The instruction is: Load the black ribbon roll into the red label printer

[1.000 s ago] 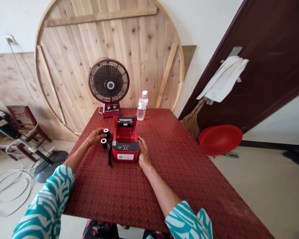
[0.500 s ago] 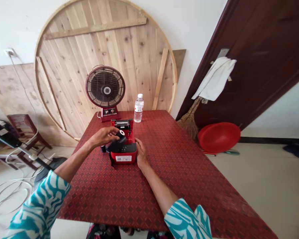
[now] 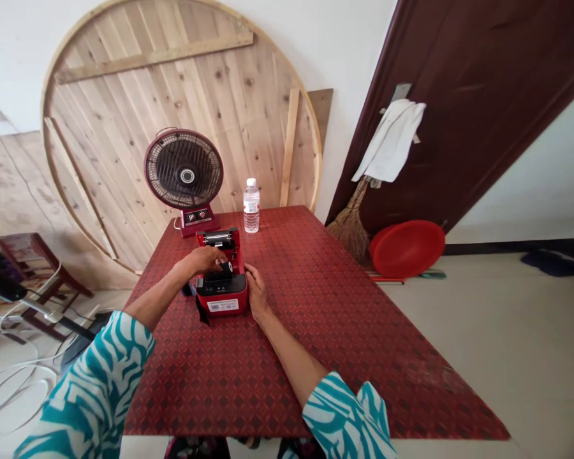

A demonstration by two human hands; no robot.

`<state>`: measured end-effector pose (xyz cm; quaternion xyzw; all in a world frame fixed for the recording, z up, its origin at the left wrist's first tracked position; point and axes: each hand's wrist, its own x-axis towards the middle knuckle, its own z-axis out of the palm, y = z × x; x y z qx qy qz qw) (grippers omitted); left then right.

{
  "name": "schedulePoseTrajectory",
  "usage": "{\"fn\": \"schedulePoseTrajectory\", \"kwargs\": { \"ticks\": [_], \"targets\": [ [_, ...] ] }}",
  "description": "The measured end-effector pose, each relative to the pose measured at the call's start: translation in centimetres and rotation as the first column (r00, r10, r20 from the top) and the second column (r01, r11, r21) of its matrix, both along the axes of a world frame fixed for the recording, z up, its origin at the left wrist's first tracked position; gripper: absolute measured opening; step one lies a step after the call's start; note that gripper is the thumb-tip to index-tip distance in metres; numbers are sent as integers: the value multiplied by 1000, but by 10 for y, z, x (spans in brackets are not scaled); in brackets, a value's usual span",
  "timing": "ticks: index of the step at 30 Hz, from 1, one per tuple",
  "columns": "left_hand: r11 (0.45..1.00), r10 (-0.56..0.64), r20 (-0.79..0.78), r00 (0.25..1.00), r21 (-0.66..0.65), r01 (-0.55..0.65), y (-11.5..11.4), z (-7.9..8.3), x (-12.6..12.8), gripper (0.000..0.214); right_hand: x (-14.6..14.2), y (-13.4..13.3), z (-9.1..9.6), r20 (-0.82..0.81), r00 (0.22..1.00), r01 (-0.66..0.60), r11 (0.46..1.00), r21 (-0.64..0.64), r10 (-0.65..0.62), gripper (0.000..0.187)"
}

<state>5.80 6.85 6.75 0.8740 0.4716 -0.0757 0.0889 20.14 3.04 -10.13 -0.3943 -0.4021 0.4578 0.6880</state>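
Note:
A small red printer (image 3: 219, 295) with its lid tipped open sits on the red patterned table (image 3: 316, 306). My left hand (image 3: 205, 259) is over the open bay, fingers closed on a black ribbon roll (image 3: 226, 268) with a white core. A black strip trails down the printer's left side to the tabletop (image 3: 199, 312). My right hand (image 3: 257, 293) rests against the printer's right side, fingers laid flat along it.
A red desk fan (image 3: 184, 175) and a clear water bottle (image 3: 251, 205) stand at the table's far end. A round wooden board (image 3: 172, 95) leans on the wall. A broom (image 3: 349, 223) and red basin (image 3: 406, 247) sit by the door. Cables and a stand (image 3: 19, 299) lie at the left.
My left hand lifted the ribbon roll from the table beside the printer and carried it right, over the open bay. My right hand stayed on the printer's side. The view shifted right.

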Motion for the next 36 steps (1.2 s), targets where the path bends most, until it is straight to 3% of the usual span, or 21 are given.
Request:
{"fn": "schedulePoseTrajectory", "kwargs": {
  "ticks": [7, 11, 14, 18, 22, 24, 27, 32, 36],
  "targets": [
    [999, -34, -117, 993, 36, 38, -1, -14, 11, 26, -1, -5, 1, 10, 1000, 6, 1000, 5, -6, 34],
    [997, -44, -34, 998, -63, 42, 9, -20, 10, 25, 6, -3, 8, 25, 1000, 16, 1000, -23, -15, 34],
    [993, -26, 187, 982, -110, 47, 4, -19, -2, 27, 17, 16, 30, 2, 999, 34, 998, -59, -34, 39],
    [998, -35, 494, 869, -26, 55, -27, -21, -22, 30, 24, 55, 75, 42, 999, -5, 1000, 15, 5, 43],
    [973, -229, 578, 783, 158, 168, -61, -31, -34, 27, 17, 64, 98, 131, 990, -59, 995, 76, 49, 43],
    [939, -331, 539, 775, 273, 211, -72, -35, -37, 25, 15, 53, 97, 195, 981, -14, 988, 151, -16, 44],
    [901, -367, 496, 787, 402, 166, -81, -38, -41, 23, 17, 25, 86, 304, 944, 40, 956, 292, -132, 40],
    [844, -229, 600, 766, 514, -151, -77, -48, -57, 34, 21, -13, 61, 437, 878, 4, 917, 398, -193, 35],
    [845, -167, 500, 850, 516, -138, -69, -65, -68, 44, 21, -20, 46, 500, 839, -22, 906, 423, -214, 34]
  ]
}}
